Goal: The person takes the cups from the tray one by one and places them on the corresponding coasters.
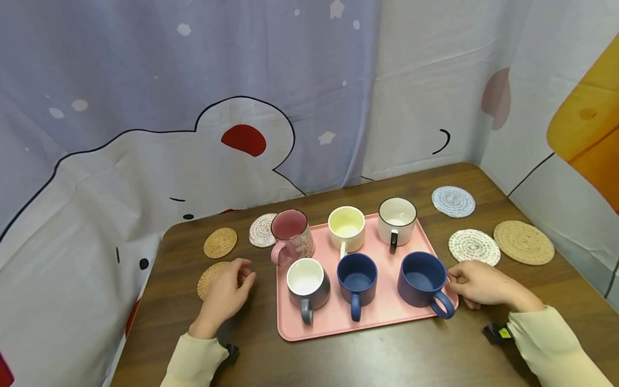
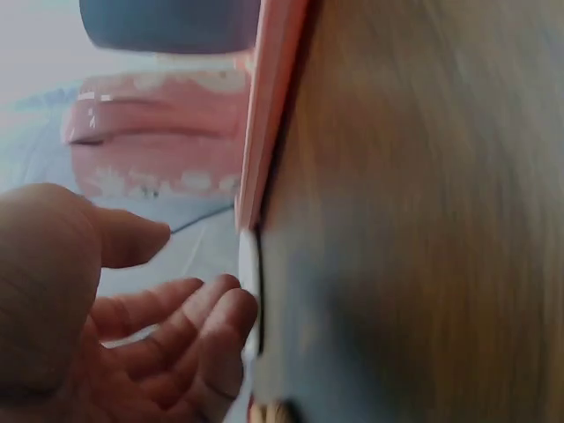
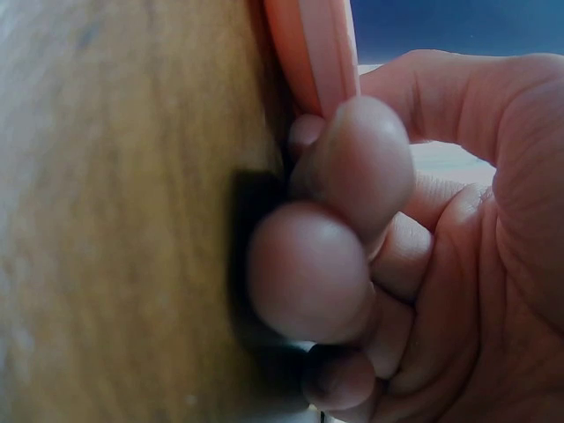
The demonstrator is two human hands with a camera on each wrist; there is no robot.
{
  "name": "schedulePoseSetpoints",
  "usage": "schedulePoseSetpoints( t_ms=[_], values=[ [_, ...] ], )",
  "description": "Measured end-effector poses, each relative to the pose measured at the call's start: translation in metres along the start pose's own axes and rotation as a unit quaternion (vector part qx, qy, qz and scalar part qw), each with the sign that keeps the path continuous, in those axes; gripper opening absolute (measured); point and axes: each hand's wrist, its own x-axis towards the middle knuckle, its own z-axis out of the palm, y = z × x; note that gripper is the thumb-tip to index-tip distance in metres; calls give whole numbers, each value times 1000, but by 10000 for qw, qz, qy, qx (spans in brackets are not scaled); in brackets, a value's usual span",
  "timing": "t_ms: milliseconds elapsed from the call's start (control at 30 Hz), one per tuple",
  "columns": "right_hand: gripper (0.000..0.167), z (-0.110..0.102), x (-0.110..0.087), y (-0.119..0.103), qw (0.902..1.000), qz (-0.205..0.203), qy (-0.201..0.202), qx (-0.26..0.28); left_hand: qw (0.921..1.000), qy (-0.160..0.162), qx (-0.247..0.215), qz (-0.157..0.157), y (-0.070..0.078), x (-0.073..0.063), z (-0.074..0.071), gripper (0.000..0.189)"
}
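While loosely curled, right hand (image 1: 482, 284) on tray (image 1: 387, 309)

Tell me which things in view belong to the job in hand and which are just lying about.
Likely part of the job:
Pink tray, its edge at the right hand
Six mugs standing on it

Apparently just lying about:
Six round coasters beside the tray, no mug on any
Patterned cloth hanging behind

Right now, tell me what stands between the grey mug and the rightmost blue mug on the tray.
In the head view, the other blue mug stands between the grey mug and the rightmost blue mug, with pink tray showing on either side.
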Motion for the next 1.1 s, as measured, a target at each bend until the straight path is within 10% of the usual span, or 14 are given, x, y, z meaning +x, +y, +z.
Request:
schedulePoseSetpoints(
  t_ms=[333, 533, 900, 1100],
  values=[
    [28, 0, 1, 0, 10000, 33, -48, 29, 9853, -883, -1129, -928, 10, 8, 17, 19],
    [27, 0, 1, -1, 10000, 47, -40, 34, 9588, -1364, -2166, -1231, 13, 13, 24, 22],
    [28, -5, 1, -1, 9997, -4, -195, 119, 9193, -2147, -2998, -1376, 14, 14, 30, 21],
    [28, -17, 2, -5, 9996, -130, -238, 34, 9153, -2268, -3057, -1321, 13, 12, 35, 22]
  ],
)
